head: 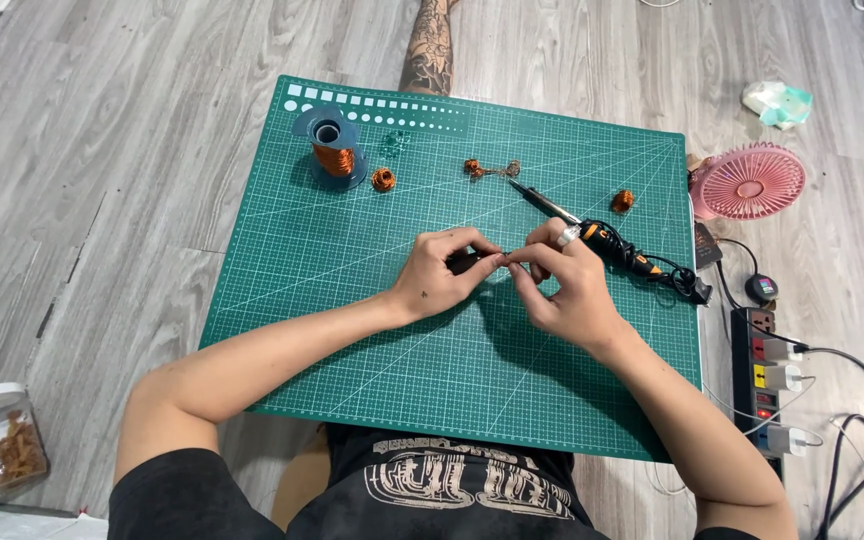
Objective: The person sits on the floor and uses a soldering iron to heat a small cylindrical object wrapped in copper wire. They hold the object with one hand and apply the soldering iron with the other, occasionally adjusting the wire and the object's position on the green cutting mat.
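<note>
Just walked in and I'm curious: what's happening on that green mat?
A person sits on the floor at a green cutting mat. Both hands meet over its middle: the left hand and right hand pinch a small dark part between their fingertips. A soldering iron lies just beyond the right hand. A spool of copper wire and small copper coils sit farther back.

A green cutting mat (352,330), ruled with a pale grid and diagonal lines, is laid on a grey wood-grain floor (112,150). Copper-orange wire is wound on a blue-grey spool (331,148). The soldering iron (607,243) is finished in black and orange. A pink fan (749,181) is noted. A black shirt (432,490) with a white print is worn.
</note>
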